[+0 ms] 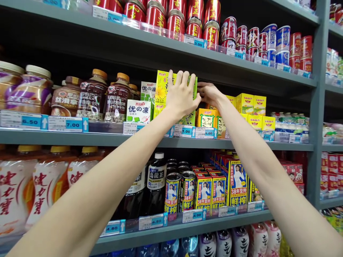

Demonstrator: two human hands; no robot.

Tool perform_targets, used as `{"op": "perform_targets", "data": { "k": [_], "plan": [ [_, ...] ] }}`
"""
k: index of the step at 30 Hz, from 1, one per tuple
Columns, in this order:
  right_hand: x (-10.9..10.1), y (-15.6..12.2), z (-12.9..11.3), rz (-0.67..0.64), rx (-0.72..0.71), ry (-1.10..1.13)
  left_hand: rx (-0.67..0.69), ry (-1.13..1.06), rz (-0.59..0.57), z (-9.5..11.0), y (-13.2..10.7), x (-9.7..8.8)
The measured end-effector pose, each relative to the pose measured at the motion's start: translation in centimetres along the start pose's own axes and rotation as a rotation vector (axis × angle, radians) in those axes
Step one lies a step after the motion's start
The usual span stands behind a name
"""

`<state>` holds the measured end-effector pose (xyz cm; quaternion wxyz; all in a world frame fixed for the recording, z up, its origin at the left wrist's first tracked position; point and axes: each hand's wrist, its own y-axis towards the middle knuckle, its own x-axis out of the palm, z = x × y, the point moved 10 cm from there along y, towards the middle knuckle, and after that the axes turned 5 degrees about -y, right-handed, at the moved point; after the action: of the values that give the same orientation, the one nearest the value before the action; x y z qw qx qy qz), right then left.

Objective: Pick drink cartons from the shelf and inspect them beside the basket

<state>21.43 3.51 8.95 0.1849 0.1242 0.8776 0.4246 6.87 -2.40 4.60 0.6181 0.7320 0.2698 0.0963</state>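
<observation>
Both my arms reach up to the middle shelf [241,144]. My left hand [181,95] lies with its fingers wrapped over the front of a yellow-green drink carton pack [160,93] with a flower on it. My right hand [209,93] grips the same pack at its right side, fingers curled behind it. The pack stands upright on the shelf next to green and white jelly boxes [138,110] on its left and small yellow cartons [206,117] on its right.
Brown bottles [92,94] and jars [33,87] fill the shelf's left part, yellow cartons [250,103] the right. Red cans [175,18] crowd the shelf above. Below stand dark tea bottles [157,182], cans and yellow cartons [235,182]. A grey upright [317,107] divides the bays.
</observation>
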Motion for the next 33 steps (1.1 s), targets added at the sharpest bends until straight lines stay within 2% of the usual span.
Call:
{"op": "perform_targets", "data": {
  "k": [3,8,10,16,24,26,28,31,33],
  "plan": [
    [0.3,0.9,0.4,0.025,0.012,-0.072,0.011,-0.01,0.008,0.0,0.0,0.0],
    [1.3,1.1,1.0,-0.152,0.046,-0.006,0.009,-0.014,-0.005,0.2,-0.1,-0.1],
    [1.4,1.0,1.1,-0.179,0.045,-0.01,0.013,-0.009,-0.006,0.3,-0.2,-0.1],
    [2.2,0.8,1.1,-0.102,0.051,-0.119,0.022,0.01,0.005,-0.2,0.0,0.3],
    [3.1,-0.3,-0.4,-0.125,-0.023,-0.159,0.01,0.021,0.012,0.0,-0.1,-0.1],
    [2.8,-0.3,-0.3,-0.115,-0.018,-0.193,0.003,0.034,0.009,0.1,-0.1,-0.3],
    [1.9,-0.1,-0.5,-0.038,-0.038,-0.268,0.01,0.071,0.019,0.3,-0.2,-0.5],
    [0.1,0.1,-1.8,0.095,-0.105,-0.368,0.034,0.182,0.039,0.7,-0.5,-1.0],
    [-0.4,-0.1,-2.8,0.104,-0.145,-0.413,0.042,0.255,0.036,0.8,-0.4,-1.1]
  ]
}}
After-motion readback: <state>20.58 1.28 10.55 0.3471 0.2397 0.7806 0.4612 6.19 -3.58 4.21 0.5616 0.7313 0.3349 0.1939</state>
